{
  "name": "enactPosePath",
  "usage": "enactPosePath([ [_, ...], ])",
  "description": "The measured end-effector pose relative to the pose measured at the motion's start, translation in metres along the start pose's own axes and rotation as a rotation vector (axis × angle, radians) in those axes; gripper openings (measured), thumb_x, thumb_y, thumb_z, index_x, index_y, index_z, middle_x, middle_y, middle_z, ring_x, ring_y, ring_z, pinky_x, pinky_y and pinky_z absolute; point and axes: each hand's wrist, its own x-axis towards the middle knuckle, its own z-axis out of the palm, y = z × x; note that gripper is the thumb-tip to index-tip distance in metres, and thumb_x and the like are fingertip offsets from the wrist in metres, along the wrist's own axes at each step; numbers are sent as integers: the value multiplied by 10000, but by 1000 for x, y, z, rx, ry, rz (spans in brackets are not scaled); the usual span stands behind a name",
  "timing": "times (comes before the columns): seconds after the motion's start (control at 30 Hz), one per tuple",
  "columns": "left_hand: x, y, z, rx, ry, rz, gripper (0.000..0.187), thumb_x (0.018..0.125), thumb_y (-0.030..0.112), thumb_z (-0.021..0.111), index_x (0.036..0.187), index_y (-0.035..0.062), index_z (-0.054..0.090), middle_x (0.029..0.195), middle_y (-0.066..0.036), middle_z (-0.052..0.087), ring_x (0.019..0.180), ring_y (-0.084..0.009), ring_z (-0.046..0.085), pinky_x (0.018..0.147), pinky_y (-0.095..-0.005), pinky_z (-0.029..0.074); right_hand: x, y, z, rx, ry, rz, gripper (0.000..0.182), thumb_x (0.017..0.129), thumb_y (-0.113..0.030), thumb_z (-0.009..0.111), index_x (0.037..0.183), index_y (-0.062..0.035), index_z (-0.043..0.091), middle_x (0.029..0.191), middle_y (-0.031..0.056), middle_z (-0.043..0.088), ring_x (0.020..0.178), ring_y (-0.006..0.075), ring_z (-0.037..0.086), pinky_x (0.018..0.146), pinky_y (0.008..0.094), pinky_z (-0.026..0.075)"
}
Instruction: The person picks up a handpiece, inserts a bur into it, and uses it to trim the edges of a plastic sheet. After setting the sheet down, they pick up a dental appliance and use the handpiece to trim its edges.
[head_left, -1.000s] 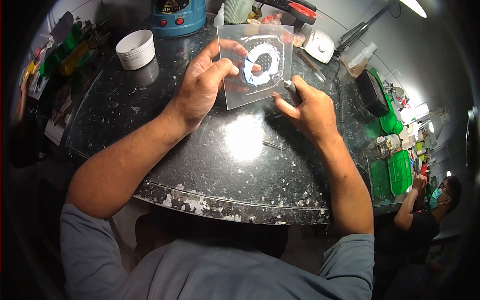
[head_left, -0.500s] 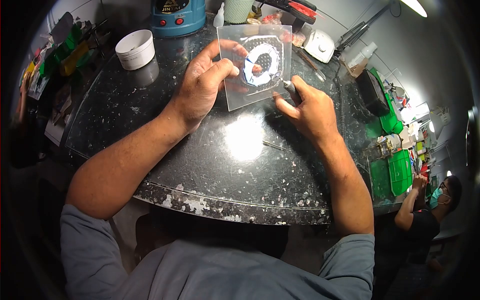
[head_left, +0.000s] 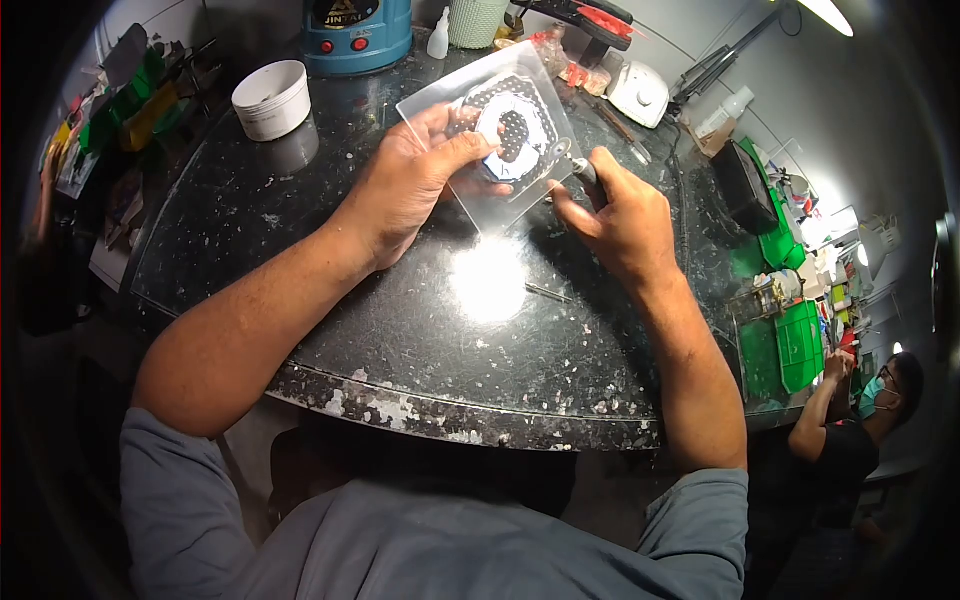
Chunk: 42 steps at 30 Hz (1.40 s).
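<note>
My left hand (head_left: 415, 180) is closed on a clear, square plastic sheet (head_left: 430, 98), its thumb on the near face and fingers behind. The sheet is held tilted above the dark table and bears a white ring with blue marks (head_left: 541, 118) around a dotted middle. My right hand (head_left: 630, 218) is closed on a slim, pen-like tool (head_left: 586, 172) with a grey metal tip. That tip is at the sheet's right edge; whether it touches cannot be made out. A thin metal rod (head_left: 549, 293) lies on the table below.
A white tub (head_left: 271, 101) and a blue machine (head_left: 357, 40) with red buttons stand at the back left. Behind the sheet are a white bottle (head_left: 439, 35) and a white device (head_left: 638, 94). Green bins (head_left: 800, 346) line the right, near a masked person (head_left: 850, 430).
The sheet has turned in my left hand, its top tipping left and a corner now pointing down. My left thumb has shifted right onto the ring. My right hand has barely moved.
</note>
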Motion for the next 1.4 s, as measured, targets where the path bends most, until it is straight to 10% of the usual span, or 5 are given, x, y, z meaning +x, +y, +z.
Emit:
enactPosePath([
  [1.4, -4, 2, 2, 205, 54, 70, 293, 967, 257, 589, 1179, 55, 582, 1051, -67, 646, 1031, -148, 610, 937, -318, 503, -2, -2, 5, -1, -30, -86, 389, 884, -455, 703, 872, -92, 563, 731, 110, 676, 678, 326, 691, 567, 430, 539],
])
